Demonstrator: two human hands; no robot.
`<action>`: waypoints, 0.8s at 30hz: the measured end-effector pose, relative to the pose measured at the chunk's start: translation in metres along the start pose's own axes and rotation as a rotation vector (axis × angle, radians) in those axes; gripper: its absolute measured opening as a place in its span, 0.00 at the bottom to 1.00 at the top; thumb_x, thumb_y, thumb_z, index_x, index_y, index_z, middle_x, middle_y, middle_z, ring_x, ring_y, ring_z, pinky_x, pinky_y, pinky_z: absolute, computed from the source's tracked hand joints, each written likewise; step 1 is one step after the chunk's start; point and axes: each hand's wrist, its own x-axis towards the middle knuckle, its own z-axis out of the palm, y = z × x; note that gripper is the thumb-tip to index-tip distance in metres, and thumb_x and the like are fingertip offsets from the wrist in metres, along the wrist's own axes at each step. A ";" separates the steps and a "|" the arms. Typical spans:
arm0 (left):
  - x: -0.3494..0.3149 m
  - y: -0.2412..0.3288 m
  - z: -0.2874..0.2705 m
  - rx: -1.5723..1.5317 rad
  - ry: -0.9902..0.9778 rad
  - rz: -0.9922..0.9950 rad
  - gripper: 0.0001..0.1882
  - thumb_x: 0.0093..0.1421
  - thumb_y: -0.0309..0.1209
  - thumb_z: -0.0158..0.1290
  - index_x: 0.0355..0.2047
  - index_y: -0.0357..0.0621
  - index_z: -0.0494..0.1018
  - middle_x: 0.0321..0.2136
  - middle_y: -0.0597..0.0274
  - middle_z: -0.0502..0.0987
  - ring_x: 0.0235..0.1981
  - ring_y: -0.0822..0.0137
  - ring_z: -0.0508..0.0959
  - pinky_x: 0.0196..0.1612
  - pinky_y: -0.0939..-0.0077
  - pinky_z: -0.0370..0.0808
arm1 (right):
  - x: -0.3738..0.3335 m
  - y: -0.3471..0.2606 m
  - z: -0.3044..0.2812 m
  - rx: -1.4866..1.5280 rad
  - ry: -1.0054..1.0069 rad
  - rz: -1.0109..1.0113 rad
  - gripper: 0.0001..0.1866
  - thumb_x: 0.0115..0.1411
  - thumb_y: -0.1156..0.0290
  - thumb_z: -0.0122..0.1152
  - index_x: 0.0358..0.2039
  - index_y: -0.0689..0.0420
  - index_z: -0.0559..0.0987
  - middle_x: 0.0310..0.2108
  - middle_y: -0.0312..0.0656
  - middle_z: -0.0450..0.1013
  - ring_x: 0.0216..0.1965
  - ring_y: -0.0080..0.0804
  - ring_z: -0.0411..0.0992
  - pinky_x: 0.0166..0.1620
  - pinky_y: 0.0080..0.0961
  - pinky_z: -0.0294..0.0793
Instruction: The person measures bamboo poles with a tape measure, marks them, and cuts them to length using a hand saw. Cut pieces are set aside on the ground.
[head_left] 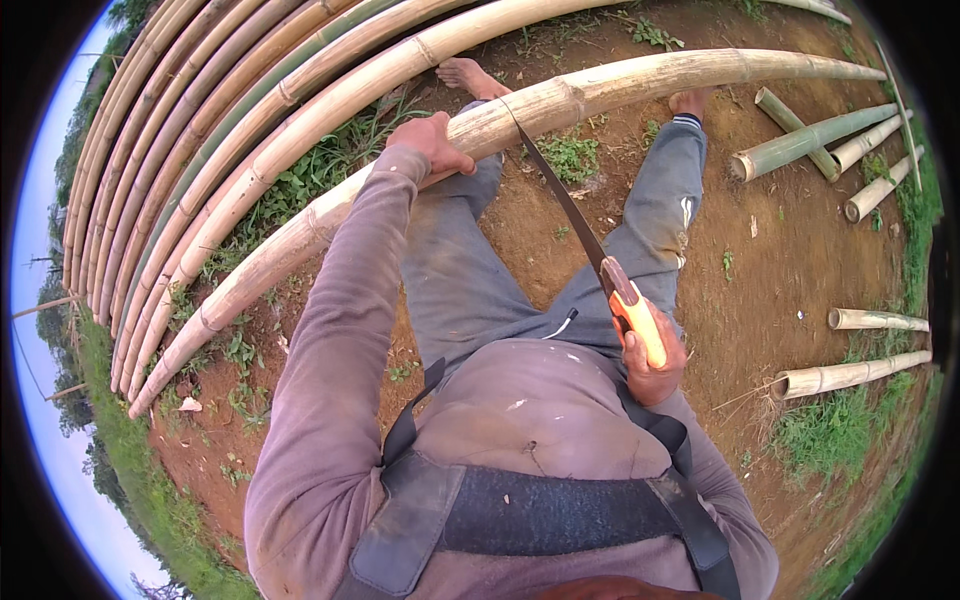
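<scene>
A long, pale bamboo pole (570, 98) stretches across in front of me, from the lower left to the upper right. My left hand (432, 140) is wrapped over the pole from above, left of the saw blade. In my right hand (655, 362) is a hand saw (636, 315) with an orange and dark handle, held near my right thigh. Its dark, narrow blade (560, 188) slants up and left, and the tip reaches the pole just right of my left hand. Whether the teeth have cut into the bamboo, I cannot tell.
Several bamboo poles (255, 165) lie side by side at the far left. Short cut bamboo pieces (815, 142) rest at the upper right, with two more pieces (850, 376) lower on the right. My bare feet (470, 78) stand on brown soil with grass tufts.
</scene>
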 end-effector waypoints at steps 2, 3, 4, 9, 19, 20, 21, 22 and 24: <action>-0.004 0.014 -0.002 0.043 0.021 -0.025 0.46 0.40 0.55 0.71 0.55 0.41 0.73 0.50 0.43 0.82 0.53 0.45 0.82 0.58 0.59 0.77 | 0.034 0.024 0.026 0.007 0.019 0.004 0.23 0.66 0.77 0.65 0.60 0.67 0.75 0.53 0.51 0.81 0.52 0.39 0.83 0.55 0.31 0.81; -0.012 0.023 -0.009 0.038 0.001 -0.016 0.46 0.41 0.55 0.70 0.56 0.41 0.72 0.51 0.42 0.82 0.54 0.45 0.82 0.58 0.59 0.77 | 0.084 0.021 0.047 -0.159 0.029 -0.109 0.21 0.66 0.74 0.67 0.58 0.64 0.78 0.48 0.51 0.83 0.46 0.38 0.84 0.48 0.31 0.82; -0.014 0.030 -0.013 0.038 0.015 -0.004 0.46 0.41 0.55 0.70 0.56 0.41 0.72 0.51 0.42 0.82 0.54 0.45 0.82 0.59 0.59 0.77 | 0.128 0.028 0.073 -0.074 0.060 -0.066 0.18 0.66 0.71 0.68 0.55 0.62 0.80 0.42 0.51 0.83 0.40 0.38 0.84 0.43 0.32 0.82; -0.013 0.015 -0.006 0.098 0.019 -0.008 0.50 0.42 0.58 0.72 0.59 0.42 0.71 0.53 0.44 0.81 0.56 0.47 0.82 0.59 0.57 0.78 | 0.145 0.011 0.085 -0.072 -0.004 0.052 0.19 0.65 0.71 0.68 0.55 0.62 0.80 0.42 0.51 0.83 0.41 0.39 0.84 0.44 0.32 0.82; -0.011 0.044 -0.008 0.180 0.058 -0.002 0.46 0.46 0.57 0.72 0.58 0.41 0.70 0.51 0.42 0.82 0.53 0.46 0.83 0.57 0.56 0.78 | 0.118 0.029 0.062 -0.120 0.100 -0.131 0.18 0.66 0.68 0.68 0.54 0.59 0.80 0.43 0.54 0.83 0.40 0.45 0.84 0.43 0.35 0.83; -0.013 0.044 -0.010 0.149 0.059 -0.006 0.45 0.46 0.55 0.72 0.56 0.40 0.70 0.51 0.42 0.82 0.53 0.46 0.83 0.57 0.56 0.78 | 0.149 0.026 0.081 -0.039 0.070 -0.049 0.18 0.66 0.62 0.67 0.52 0.59 0.81 0.41 0.57 0.82 0.41 0.53 0.83 0.43 0.38 0.83; -0.012 0.034 -0.006 0.144 0.095 0.009 0.45 0.45 0.53 0.73 0.55 0.39 0.70 0.51 0.41 0.82 0.53 0.45 0.82 0.58 0.57 0.78 | 0.166 0.025 0.097 -0.035 0.117 -0.043 0.20 0.65 0.58 0.68 0.51 0.58 0.81 0.39 0.58 0.82 0.41 0.58 0.81 0.44 0.43 0.82; -0.019 0.034 -0.010 0.158 0.087 -0.012 0.45 0.45 0.52 0.74 0.56 0.38 0.70 0.51 0.40 0.82 0.54 0.45 0.82 0.58 0.57 0.77 | 0.167 0.023 0.101 -0.097 0.056 0.047 0.22 0.65 0.56 0.67 0.52 0.58 0.80 0.39 0.58 0.81 0.42 0.60 0.81 0.45 0.45 0.81; -0.018 0.022 -0.007 0.139 0.079 -0.033 0.50 0.41 0.55 0.75 0.59 0.39 0.69 0.53 0.40 0.81 0.54 0.45 0.82 0.58 0.57 0.78 | 0.122 0.025 0.080 -0.121 0.039 0.033 0.24 0.65 0.56 0.67 0.57 0.56 0.78 0.39 0.57 0.82 0.41 0.58 0.81 0.44 0.44 0.81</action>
